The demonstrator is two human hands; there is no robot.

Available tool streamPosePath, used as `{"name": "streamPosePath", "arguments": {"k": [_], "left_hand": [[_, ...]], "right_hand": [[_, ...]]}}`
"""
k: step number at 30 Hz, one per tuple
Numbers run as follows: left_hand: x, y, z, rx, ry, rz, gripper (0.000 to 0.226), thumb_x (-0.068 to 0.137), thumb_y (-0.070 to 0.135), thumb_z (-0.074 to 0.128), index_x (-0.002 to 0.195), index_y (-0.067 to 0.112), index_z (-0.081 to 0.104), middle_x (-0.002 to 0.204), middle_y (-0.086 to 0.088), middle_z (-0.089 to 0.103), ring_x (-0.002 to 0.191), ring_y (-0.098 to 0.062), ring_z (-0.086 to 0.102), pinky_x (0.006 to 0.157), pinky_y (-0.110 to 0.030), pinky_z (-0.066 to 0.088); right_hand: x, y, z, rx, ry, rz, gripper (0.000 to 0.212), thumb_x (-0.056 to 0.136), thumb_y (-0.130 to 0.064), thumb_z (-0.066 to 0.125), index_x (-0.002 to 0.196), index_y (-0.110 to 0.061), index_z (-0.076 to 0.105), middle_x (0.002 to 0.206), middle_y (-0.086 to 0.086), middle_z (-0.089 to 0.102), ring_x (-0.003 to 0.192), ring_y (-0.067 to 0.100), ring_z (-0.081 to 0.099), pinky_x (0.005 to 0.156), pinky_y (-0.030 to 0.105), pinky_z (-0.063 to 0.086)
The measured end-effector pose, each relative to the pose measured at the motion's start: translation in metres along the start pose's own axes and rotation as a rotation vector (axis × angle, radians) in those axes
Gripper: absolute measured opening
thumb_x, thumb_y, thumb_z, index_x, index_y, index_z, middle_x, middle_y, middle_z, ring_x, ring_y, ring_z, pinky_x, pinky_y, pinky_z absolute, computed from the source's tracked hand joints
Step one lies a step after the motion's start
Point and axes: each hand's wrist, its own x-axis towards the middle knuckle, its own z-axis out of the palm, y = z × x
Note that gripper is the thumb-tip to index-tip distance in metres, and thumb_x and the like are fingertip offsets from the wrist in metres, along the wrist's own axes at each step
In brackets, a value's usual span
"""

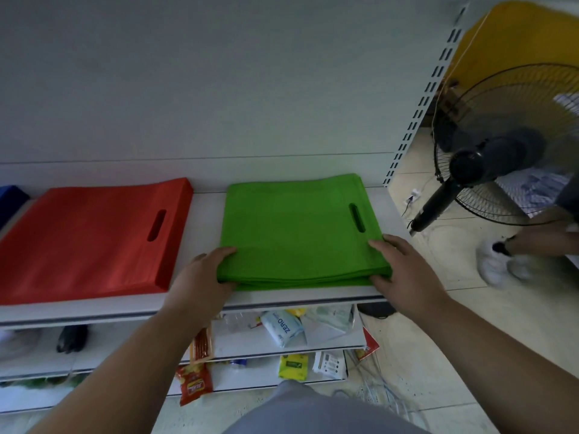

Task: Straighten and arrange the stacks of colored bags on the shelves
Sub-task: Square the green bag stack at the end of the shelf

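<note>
A stack of green bags [297, 233] lies flat on the white shelf [206, 211], handle slot toward the right. My left hand [203, 274] grips its near left corner, thumb on top and fingers under the edge. At the near right corner my right hand [404, 270] holds the stack the same way. To the left lies a thicker stack of red bags [94, 236], untouched, with its slot on the right side. A blue stack [11, 200] shows only as a corner at the far left edge.
Lower shelves [250, 343] hold snack packets and a pack of wipes. A black standing fan [488, 161] stands on the tiled floor to the right, with another person's leg and white shoe [498, 264] beside it. A slotted shelf upright [419, 104] rises at the right.
</note>
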Motion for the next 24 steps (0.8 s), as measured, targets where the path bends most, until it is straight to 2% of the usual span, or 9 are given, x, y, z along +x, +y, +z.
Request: {"name": "streamPosePath", "arguments": {"k": [2,4,7,12,14,18,22,24], "left_hand": [[-0.002,0.000,-0.004,0.031,-0.046,0.018,0.076,0.078,0.035,0.078,0.143,0.037,0.039,0.115,0.005,0.051,0.087,-0.014,0.058,0.074,-0.031,0.052],[-0.001,0.001,-0.005,0.055,-0.063,0.027,0.085,0.074,0.043,0.081,0.146,0.036,0.036,0.119,0.003,0.050,0.096,-0.016,0.055,0.081,-0.030,0.049],[-0.001,0.003,-0.003,0.031,-0.053,0.033,0.091,0.073,0.043,0.082,0.148,0.034,0.032,0.127,-0.001,0.051,0.099,-0.017,0.053,0.086,-0.032,0.048],[0.002,0.003,0.003,0.040,0.000,0.012,0.100,0.073,0.037,0.082,0.152,0.029,0.021,0.134,-0.006,0.052,0.108,-0.027,0.058,0.090,-0.039,0.051],[0.004,0.000,0.004,0.030,0.018,0.018,0.094,0.071,0.036,0.082,0.147,0.031,0.026,0.123,-0.004,0.057,0.100,-0.025,0.061,0.084,-0.040,0.054],[0.003,-0.007,0.004,-0.005,0.020,0.026,0.064,0.070,0.036,0.079,0.124,0.036,0.044,0.096,0.007,0.063,0.078,-0.013,0.062,0.067,-0.037,0.056],[0.005,-0.009,0.006,-0.001,0.031,0.029,0.049,0.073,0.033,0.079,0.115,0.034,0.054,0.087,0.013,0.065,0.074,-0.007,0.061,0.063,-0.029,0.053],[0.004,-0.010,0.006,-0.043,0.048,0.028,0.047,0.074,0.030,0.079,0.115,0.035,0.056,0.084,0.014,0.066,0.073,-0.006,0.061,0.061,-0.027,0.050]], "right_hand": [[-0.003,0.005,0.001,0.032,0.001,-0.019,0.074,0.078,-0.024,0.079,0.143,-0.018,0.047,0.148,0.006,0.038,0.132,0.026,0.044,0.107,0.044,0.042],[-0.003,0.008,0.001,0.043,-0.020,-0.024,0.081,0.074,-0.039,0.083,0.143,-0.019,0.047,0.148,0.004,0.036,0.132,0.022,0.041,0.109,0.043,0.040],[0.001,0.008,-0.001,0.044,-0.050,-0.016,0.087,0.071,-0.049,0.082,0.144,-0.021,0.044,0.151,0.002,0.031,0.134,0.020,0.039,0.111,0.042,0.038],[0.003,0.005,-0.002,0.053,-0.048,0.003,0.086,0.072,-0.046,0.082,0.144,-0.021,0.044,0.152,0.003,0.031,0.135,0.022,0.037,0.112,0.041,0.036],[0.002,0.004,0.001,0.061,-0.035,-0.003,0.083,0.073,-0.041,0.083,0.143,-0.020,0.045,0.151,0.004,0.031,0.135,0.022,0.038,0.112,0.040,0.036],[-0.001,0.004,0.001,0.089,-0.010,0.010,0.080,0.074,-0.037,0.083,0.143,-0.021,0.046,0.151,0.001,0.032,0.136,0.019,0.037,0.113,0.037,0.034],[0.002,0.001,-0.001,0.066,-0.023,0.009,0.083,0.074,-0.039,0.083,0.144,-0.020,0.043,0.152,0.003,0.031,0.137,0.019,0.035,0.110,0.028,0.028],[0.002,0.000,-0.002,0.050,-0.005,-0.001,0.082,0.075,-0.039,0.082,0.144,-0.018,0.045,0.153,0.004,0.031,0.138,0.020,0.036,0.112,0.030,0.030]]}}
